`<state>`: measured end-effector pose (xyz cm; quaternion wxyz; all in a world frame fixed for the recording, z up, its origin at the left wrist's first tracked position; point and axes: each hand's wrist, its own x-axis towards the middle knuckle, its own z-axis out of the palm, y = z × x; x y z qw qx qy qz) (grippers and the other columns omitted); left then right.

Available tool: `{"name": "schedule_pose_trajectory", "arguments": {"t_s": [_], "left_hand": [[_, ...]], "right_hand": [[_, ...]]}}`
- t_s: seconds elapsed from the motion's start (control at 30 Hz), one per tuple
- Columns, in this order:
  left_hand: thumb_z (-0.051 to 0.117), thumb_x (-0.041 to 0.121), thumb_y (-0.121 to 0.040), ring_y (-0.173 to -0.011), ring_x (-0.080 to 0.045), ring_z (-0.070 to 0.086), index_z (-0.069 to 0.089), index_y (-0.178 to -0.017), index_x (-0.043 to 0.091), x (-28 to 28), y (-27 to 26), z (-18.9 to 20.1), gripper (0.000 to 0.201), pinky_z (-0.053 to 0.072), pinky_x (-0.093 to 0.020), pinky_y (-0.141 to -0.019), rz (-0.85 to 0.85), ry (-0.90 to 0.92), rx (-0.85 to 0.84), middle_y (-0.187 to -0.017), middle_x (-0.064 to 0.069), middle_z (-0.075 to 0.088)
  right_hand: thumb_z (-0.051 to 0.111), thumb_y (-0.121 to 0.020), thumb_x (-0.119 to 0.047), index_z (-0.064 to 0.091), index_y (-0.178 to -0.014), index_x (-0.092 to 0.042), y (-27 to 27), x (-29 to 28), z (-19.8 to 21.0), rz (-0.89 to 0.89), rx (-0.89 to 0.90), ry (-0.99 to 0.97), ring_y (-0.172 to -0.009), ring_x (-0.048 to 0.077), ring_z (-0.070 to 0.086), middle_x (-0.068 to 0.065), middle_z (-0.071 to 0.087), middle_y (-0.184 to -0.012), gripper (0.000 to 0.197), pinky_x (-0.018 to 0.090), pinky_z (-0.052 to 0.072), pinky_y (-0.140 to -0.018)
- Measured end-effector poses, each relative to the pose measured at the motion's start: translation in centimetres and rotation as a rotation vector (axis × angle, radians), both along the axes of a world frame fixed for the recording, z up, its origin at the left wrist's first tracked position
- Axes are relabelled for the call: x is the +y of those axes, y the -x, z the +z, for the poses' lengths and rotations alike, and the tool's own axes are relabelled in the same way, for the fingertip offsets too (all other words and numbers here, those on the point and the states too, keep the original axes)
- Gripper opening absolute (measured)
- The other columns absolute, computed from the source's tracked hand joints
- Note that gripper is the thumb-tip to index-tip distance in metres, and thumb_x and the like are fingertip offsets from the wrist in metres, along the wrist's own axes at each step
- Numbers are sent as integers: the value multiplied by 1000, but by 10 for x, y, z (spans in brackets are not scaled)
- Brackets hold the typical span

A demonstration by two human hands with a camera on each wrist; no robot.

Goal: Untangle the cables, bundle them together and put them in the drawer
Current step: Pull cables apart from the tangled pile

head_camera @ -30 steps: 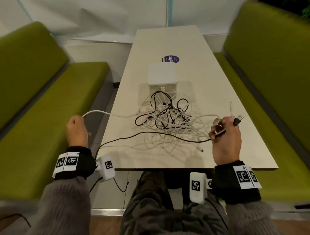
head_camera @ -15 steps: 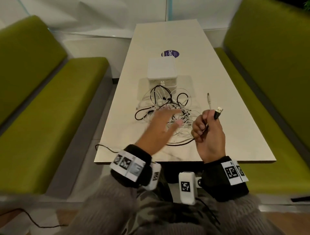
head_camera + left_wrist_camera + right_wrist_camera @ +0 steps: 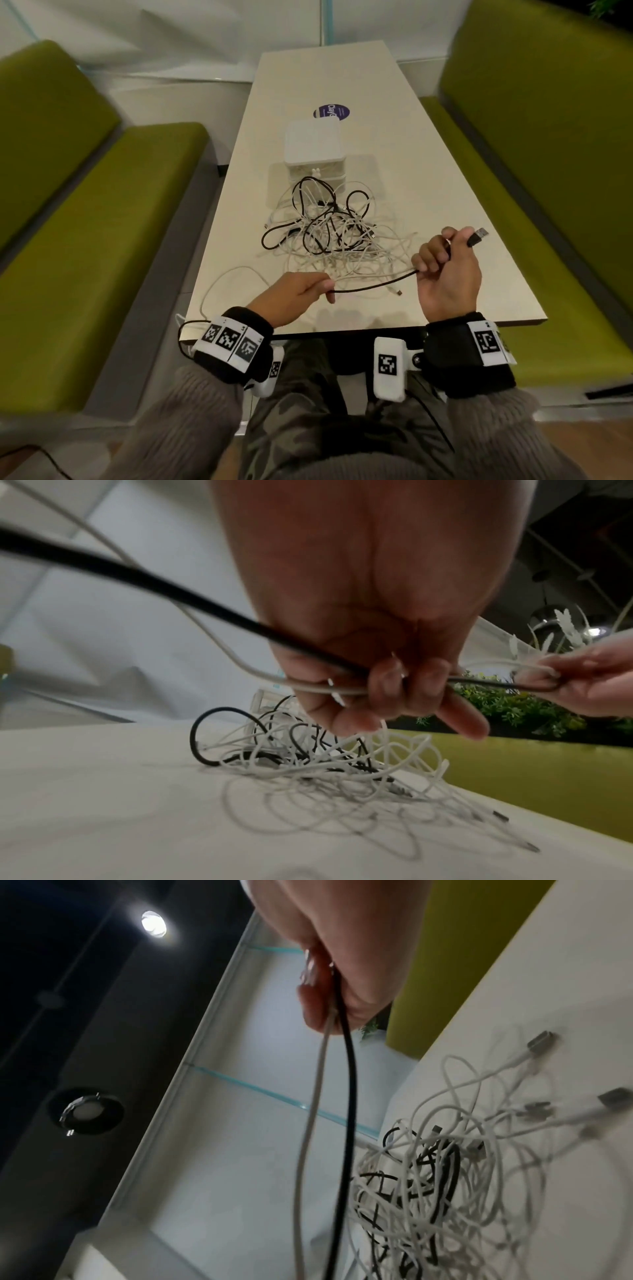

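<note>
A tangle of white and black cables [image 3: 329, 233] lies mid-table in front of a small white drawer box [image 3: 313, 147], whose drawers look closed. My left hand [image 3: 323, 291] pinches a black cable [image 3: 373, 286] and a white cable [image 3: 240, 666] together near the table's near edge. My right hand [image 3: 435, 253] grips the same two cables [image 3: 349, 1096] further along, and the black USB plug [image 3: 478, 236] sticks out past its fingers. The black cable hangs in a shallow arc between the hands. Behind my left hand it loops off the near left corner.
The beige table [image 3: 445, 171] is long and narrow, with a round purple sticker [image 3: 331, 112] beyond the box. Green benches [image 3: 102, 240] flank both sides. A white cable loop [image 3: 219, 284] lies near the left edge. Loose plugs [image 3: 541, 1042] lie beside the tangle.
My left hand came in from beyond the left table edge, passed over the tangle and now pinches the cables near the front edge. My right hand shifted right, still holding the plug end.
</note>
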<state>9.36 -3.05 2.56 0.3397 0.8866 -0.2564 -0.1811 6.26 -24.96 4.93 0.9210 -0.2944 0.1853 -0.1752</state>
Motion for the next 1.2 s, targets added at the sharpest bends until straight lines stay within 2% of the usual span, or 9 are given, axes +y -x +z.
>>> {"name": "schedule_pose_trajectory", "arguments": {"t_s": [0.2,0.33,0.5,0.6,0.7,0.83,0.97,1.07,1.2], "left_hand": [[36,30,-100,-75,10,52,65,-92,15,-19,2,3,34,37,-8,-73,-27,65,-12,-87,7,64],[35,36,-100,-84,-14,57,66,-99,22,-24,0,-6,34,43,-28,-80,-19,-53,13,-90,4,65],[37,27,-100,-82,-7,59,58,-115,20,-38,9,5,27,44,-19,-81,-16,119,139,-87,4,65],[36,35,-100,-78,-9,60,57,-101,22,-54,18,12,24,44,-21,-79,-89,174,129,-83,-1,65],[34,29,-101,-60,2,47,54,-85,19,-65,21,11,27,38,-15,-63,-82,202,61,-67,9,51],[34,28,-101,-62,5,46,53,-84,17,-70,18,7,28,37,-16,-64,-40,253,5,-68,12,49],[33,33,-101,-65,3,48,54,-83,19,-69,15,5,31,38,-19,-66,-3,271,-17,-77,6,56],[32,37,-101,-66,2,48,55,-82,16,-67,13,3,36,39,-21,-67,-6,228,-17,-74,11,54],[31,39,-100,-67,-8,48,53,-76,15,-70,12,5,41,38,-23,-69,-8,151,20,-70,6,53]], "right_hand": [[33,-102,-42,59,-95,-11,-2,21,-2,16,-29,-86,-45,10,37,3,49,-67,41,19,38,-46],[33,-101,-45,60,-114,-19,-1,22,-4,6,-35,-51,-45,8,37,5,53,-83,40,19,41,-47],[28,-101,-46,52,-129,-21,0,23,-5,11,1,61,-40,5,28,-4,45,-58,44,17,25,-39],[30,-103,-42,47,-136,-21,-1,29,-2,-2,24,99,-42,5,35,-3,52,-55,43,18,27,-42],[27,-103,-41,50,-131,-13,-1,33,1,57,-38,90,-43,6,30,1,56,-59,46,19,28,-43],[25,-104,-36,58,-107,-5,1,35,-4,159,-113,118,-53,9,39,-1,53,-64,46,20,39,-55],[29,-103,-34,61,-103,-7,3,36,-7,194,-84,208,-68,12,53,-1,59,-70,42,24,46,-71],[29,-103,-30,60,-106,-7,3,34,-9,210,-82,214,-63,11,52,-3,55,-66,39,29,41,-65],[31,-104,-28,58,-104,-9,3,32,-10,159,-55,187,-48,10,29,-4,33,-55,33,24,38,-53]]}}
